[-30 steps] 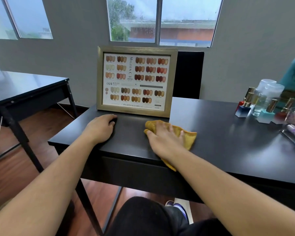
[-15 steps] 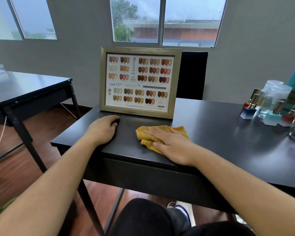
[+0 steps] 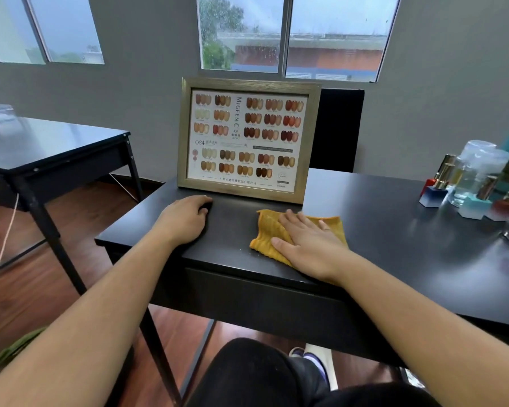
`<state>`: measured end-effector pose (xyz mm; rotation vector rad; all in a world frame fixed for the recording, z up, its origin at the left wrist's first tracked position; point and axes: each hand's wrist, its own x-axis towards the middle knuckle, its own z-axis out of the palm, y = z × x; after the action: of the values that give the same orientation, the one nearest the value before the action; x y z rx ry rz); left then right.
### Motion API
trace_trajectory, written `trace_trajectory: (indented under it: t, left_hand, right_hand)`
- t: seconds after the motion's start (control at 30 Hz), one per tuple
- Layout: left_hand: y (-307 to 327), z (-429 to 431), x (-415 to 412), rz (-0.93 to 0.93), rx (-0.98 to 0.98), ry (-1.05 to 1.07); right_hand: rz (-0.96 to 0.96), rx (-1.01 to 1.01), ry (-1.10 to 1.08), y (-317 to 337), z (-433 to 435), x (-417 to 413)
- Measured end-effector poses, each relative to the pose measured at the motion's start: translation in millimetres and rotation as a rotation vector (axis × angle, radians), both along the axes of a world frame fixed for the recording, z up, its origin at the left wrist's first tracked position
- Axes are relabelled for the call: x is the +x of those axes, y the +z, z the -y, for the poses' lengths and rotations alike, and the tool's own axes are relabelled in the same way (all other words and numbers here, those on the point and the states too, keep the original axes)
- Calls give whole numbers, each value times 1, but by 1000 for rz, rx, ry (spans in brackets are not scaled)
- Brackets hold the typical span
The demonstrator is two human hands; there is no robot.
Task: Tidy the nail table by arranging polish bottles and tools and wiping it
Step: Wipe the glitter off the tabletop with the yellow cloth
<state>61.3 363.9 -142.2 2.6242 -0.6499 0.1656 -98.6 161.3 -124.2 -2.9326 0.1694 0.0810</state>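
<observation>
At table (image 3: 394, 230) front, before frame (image 3: 249, 139): wipe step under way.
Right hand (image 3: 306, 245) lies flat, fingers straight, pressing cloth (image 3: 266, 230) onto the top; cloth sits just in front of frame's lower right corner, near the front edge. Left hand (image 3: 182, 218) rests on the top by frame's lower left corner, fingers loosely curled, nothing seen in it. Bottles (image 3: 437, 189) and jar (image 3: 476, 171) stand grouped at far right, well apart from cloth. Risks, judged: a stroke carried away from the body could knock frame's base and tip it, since it stands on edge and nothing holds it; a long sweep rightward could reach bottles, which look narrow and top-heavy; cloth is bunched under the palm, so part of the pass may leave streaks.
</observation>
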Motion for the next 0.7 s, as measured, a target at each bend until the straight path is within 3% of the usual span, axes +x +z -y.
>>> trace_trajectory:
  t: [0.23, 0.4, 0.57, 0.7]
  left_hand:
    - [12, -12, 4, -78, 10, -98]
    - [10, -24, 0, -34, -21, -145]
    - [8, -23, 5, -47, -72, -111]
    - [4, -24, 7, -34, -77, -109]
  right_hand:
    - [-9, 13, 182, -2, -58, 48]
    - [-44, 47, 394, 7, -68, 61]
    - [-46, 169, 510, 8, -57, 45]
    - [-58, 409, 539, 9, -38, 23]
